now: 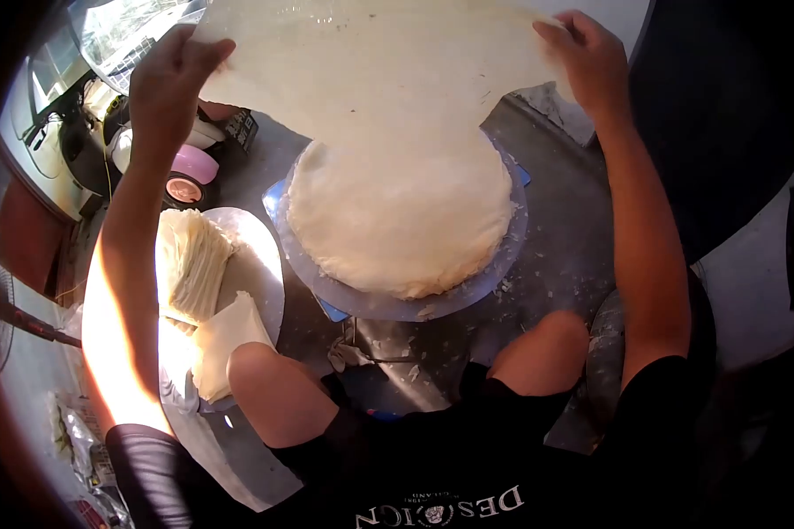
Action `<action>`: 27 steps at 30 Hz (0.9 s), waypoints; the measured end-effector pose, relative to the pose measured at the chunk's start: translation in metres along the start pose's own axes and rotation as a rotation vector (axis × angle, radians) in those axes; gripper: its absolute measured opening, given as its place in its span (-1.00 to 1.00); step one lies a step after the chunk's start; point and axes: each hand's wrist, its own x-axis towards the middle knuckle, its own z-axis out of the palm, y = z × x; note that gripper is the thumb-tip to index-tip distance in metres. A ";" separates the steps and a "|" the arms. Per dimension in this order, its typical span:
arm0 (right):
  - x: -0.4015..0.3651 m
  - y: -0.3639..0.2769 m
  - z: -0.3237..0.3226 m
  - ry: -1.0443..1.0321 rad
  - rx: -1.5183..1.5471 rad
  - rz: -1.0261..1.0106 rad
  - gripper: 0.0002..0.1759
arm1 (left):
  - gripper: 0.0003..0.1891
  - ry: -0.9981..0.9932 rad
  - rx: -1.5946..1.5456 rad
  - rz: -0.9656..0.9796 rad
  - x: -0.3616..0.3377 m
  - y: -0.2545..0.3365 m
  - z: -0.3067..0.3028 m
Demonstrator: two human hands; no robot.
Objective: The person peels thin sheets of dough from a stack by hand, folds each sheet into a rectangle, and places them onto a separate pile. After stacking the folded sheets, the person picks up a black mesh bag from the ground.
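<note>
1. Left hand (168, 84) and right hand (591, 57) pinch the corners of a thin sheet (379, 70), held above the stack (397, 220) (on a round tray (370, 304)).
2. Some folded sheets (190, 260) lie aside; most of the stack seemingly remains.

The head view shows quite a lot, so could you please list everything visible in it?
thin sheet: one, pale cream, held up above the round stack
round stack: one, cream-white, on the big tray, centre
big tray: one, grey metal, centre
blue base: one, blue, peeking out under the big tray
small tray: one, grey, left of the big tray
folded sheets: two piles, cream, on the small tray
toy vehicle: one, pink and white, upper left
floor: grey, flecked with scraps
knees: two, bare, bottom centre
left hand: pinching the sheet's left edge
right hand: pinching its right edge
</note>
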 end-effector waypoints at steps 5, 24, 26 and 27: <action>-0.128 0.057 -0.010 -0.213 -0.098 0.093 -0.83 | -0.76 -0.224 0.017 0.178 -0.156 0.017 0.028; -0.163 0.122 0.027 -0.771 0.166 0.733 -0.80 | -0.79 -0.731 -0.289 -0.508 -0.160 -0.041 0.099; -0.164 0.164 0.055 -0.725 0.131 0.736 -0.77 | -0.63 -0.610 -0.009 -0.395 -0.133 -0.059 0.135; -0.166 0.184 0.067 -0.675 0.097 0.744 -0.75 | -0.54 -0.520 0.051 -0.263 -0.142 -0.072 0.153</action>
